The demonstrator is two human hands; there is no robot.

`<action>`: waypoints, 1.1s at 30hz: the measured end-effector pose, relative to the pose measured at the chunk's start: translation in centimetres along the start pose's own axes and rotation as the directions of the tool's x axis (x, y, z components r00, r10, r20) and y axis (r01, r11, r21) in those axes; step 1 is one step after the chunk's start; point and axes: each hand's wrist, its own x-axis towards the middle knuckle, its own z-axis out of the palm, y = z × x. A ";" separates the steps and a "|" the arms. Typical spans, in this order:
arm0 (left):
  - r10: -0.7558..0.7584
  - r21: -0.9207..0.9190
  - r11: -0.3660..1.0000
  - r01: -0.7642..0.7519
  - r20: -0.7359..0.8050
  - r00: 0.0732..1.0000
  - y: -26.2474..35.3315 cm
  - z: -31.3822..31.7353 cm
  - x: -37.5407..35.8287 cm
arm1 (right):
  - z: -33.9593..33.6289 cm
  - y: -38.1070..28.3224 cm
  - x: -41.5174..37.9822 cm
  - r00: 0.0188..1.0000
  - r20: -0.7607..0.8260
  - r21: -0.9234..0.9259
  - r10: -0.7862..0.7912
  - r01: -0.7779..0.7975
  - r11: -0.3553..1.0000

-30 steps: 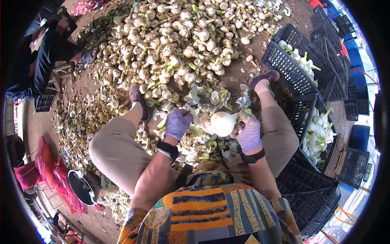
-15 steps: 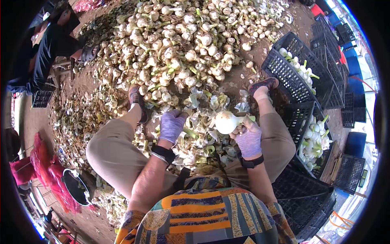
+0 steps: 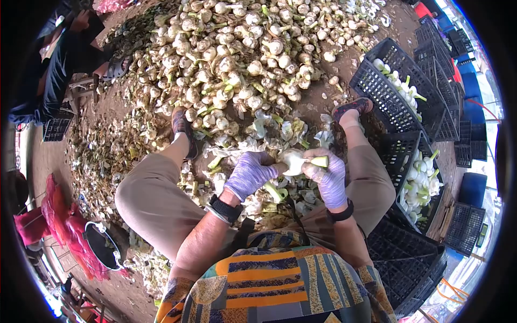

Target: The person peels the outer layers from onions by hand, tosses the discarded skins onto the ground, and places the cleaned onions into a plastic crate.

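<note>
Head view, left to right. Far left, another person (image 3: 59, 70) in dark clothes, with red mesh sacks (image 3: 59, 212) and a black bucket (image 3: 99, 245) lower down; no real change there. Your left hand (image 3: 250, 173) is the big change: half a second ago it is apart from the garlic bulb (image 3: 293, 160), now it comes over to the bulb's left side. Fingers curled nearly closed, thumb reaching to the bulb; can't tell if it pinches a layer or only touches. Likely meaning: you go from holding it one-handed to working its outside with both hands.

Bulb sits between your hands, above the loose peelings (image 3: 256, 210) between your legs. Looks white, smooth and mostly bare, partly covered by fingers, so its full outline doesn't show. Pale yellow-green stem pokes out on the right, cut end visible. Some glare on the white.

Your right hand (image 3: 331, 180) stays closed around the bulb at its stem end, fingers and thumb bent in, no open gap seen. Past it on the right, a near crate (image 3: 397, 161) and a farther crate (image 3: 374, 81), both black, both with clean white bulbs inside.
</note>
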 end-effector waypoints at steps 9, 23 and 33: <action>-0.055 -0.159 0.985 0.062 0.046 0.997 -1.0 -0.1 -0.1 | 0.5 -0.6 -0.3 0.997 -0.044 0.061 0.058 -0.055 0.997; 0.056 -0.052 0.997 -0.051 0.101 0.993 -2.0 0.2 0.0 | -0.3 0.1 -0.6 0.998 0.065 -0.089 -0.010 0.016 0.996; 0.204 0.410 0.889 -0.202 0.040 0.978 -0.9 0.9 -0.6 | -0.6 0.4 -0.7 0.998 0.060 -0.216 0.002 0.012 0.976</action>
